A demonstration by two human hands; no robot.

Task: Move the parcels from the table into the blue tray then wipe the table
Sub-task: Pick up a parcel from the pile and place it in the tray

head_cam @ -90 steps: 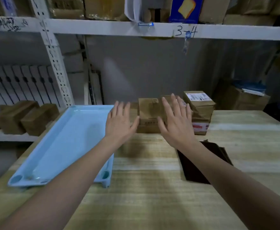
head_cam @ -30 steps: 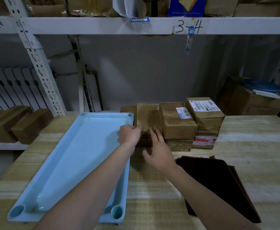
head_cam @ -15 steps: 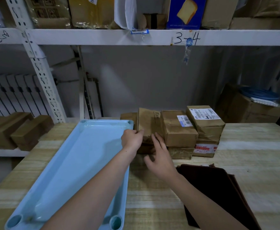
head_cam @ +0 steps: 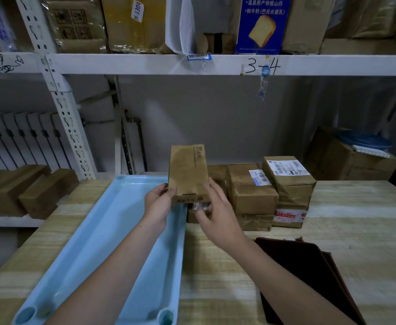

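Note:
A flat brown cardboard parcel point(head_cam: 188, 172) stands tilted up on end above the far right corner of the blue tray point(head_cam: 93, 242). My left hand point(head_cam: 158, 206) grips its lower left edge and my right hand point(head_cam: 215, 214) holds its lower right edge. The tray lies empty on the left of the wooden table point(head_cam: 356, 231). Several more brown parcels stay stacked on the table: one with a white label point(head_cam: 251, 186), another labelled one point(head_cam: 288, 172) further right, and a lower one with red print point(head_cam: 289, 216).
A dark brown cloth point(head_cam: 309, 277) lies on the table under my right forearm. White metal shelving point(head_cam: 192, 64) with boxes runs overhead. Brown blocks point(head_cam: 28, 188) sit on a low shelf at left. A large carton point(head_cam: 349, 158) stands behind the table at right.
Both hands reached the stack, took hold of the leftmost flat parcel and lifted it, tipping it upright toward the tray. The camera has moved closer.

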